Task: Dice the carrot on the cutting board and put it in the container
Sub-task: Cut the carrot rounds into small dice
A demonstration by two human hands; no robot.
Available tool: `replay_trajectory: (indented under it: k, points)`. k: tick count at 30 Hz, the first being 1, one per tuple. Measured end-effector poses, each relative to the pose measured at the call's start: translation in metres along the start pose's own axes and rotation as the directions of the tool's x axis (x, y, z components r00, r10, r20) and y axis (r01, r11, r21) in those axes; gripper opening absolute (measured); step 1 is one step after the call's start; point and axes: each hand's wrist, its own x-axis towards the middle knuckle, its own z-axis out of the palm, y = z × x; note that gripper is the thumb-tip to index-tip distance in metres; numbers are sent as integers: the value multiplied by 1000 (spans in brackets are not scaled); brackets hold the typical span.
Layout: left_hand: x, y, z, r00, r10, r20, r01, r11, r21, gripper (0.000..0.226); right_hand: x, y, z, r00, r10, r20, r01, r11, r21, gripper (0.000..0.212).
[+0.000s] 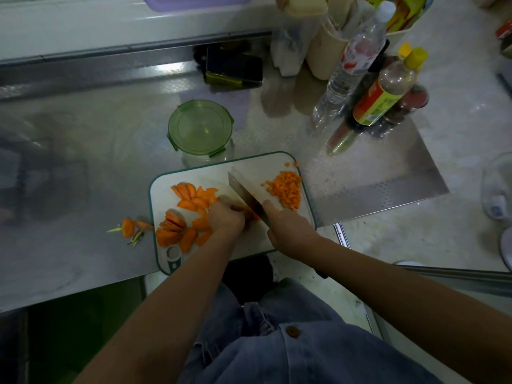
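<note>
On the cutting board (pixel 257 167), left hand (pixel 225 217) curled over carrot piece (pixel 252 214), right hand (pixel 288 227) gripping knife (pixel 243 192), blade against that piece

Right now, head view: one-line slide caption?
Right hand chops carrot with a cleaver while left hand steadies it; diced pile on cutting board, lidded container behind.

A white rectangular plastic cutting board (pixel 249 169) has a teal-green rim. On it are bright orange carrot slices (pixel 191 198), a heap of matching orange carrot dice (pixel 286 189), and a silver steel cleaver (pixel 241 189). The round clear glass container (pixel 206 159) has a translucent green lid (pixel 200 127). The grey steel counter (pixel 277 128) has a fine dimpled pattern. A dark plastic bottle (pixel 379 103) has a yellow cap and a red-and-yellow label. Faded blue denim clothing (pixel 318 356) has a brown button.
</note>
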Motion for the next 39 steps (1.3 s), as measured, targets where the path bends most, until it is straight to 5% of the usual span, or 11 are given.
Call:
replay_trajectory:
  k: [10, 14, 20, 25, 27, 29, 33, 35, 39]
  points:
    - [-5, 3, -5, 1000, 22, -7, -22, 1000, 14, 10, 1, -4, 14, 999, 45, 1, -45, 999, 7, 60]
    - [-5, 2, -5, 999, 43, -10, -43, 998, 45, 14, 2, 5, 13, 998, -6, -65, 6, 1000, -4, 49]
    - [-5, -4, -6, 986, 168, 18, -169, 982, 79, 18, -3, 19, -3, 971, -10, -237, 57, 980, 193, 45]
    - [-2, -10, -14, 949, 315, 3, -313, 940, 135, 18, -1, 33, -5, 965, 105, -242, -22, 946, 324, 43]
    - [-2, -10, -17, 879, 475, -23, -455, 854, 251, 26, 0, 36, -3, 965, 136, -225, -41, 923, 383, 53]
    - [0, -8, -19, 742, 666, 76, -637, 666, 388, 43, -1, 38, -2, 964, 164, -208, -64, 907, 416, 52]
    - [8, 2, -13, 555, 766, 325, -774, 334, 537, 57, -3, 40, -3, 960, 202, -192, -92, 880, 466, 55]
    - [9, 7, -10, 537, 757, 372, -770, 260, 583, 41, -4, 40, -2, 963, 194, -185, -91, 886, 455, 57]
    - [4, 6, -10, 600, 734, 318, -717, 318, 620, 22, -5, 38, 2, 973, 161, -166, -79, 907, 413, 56]
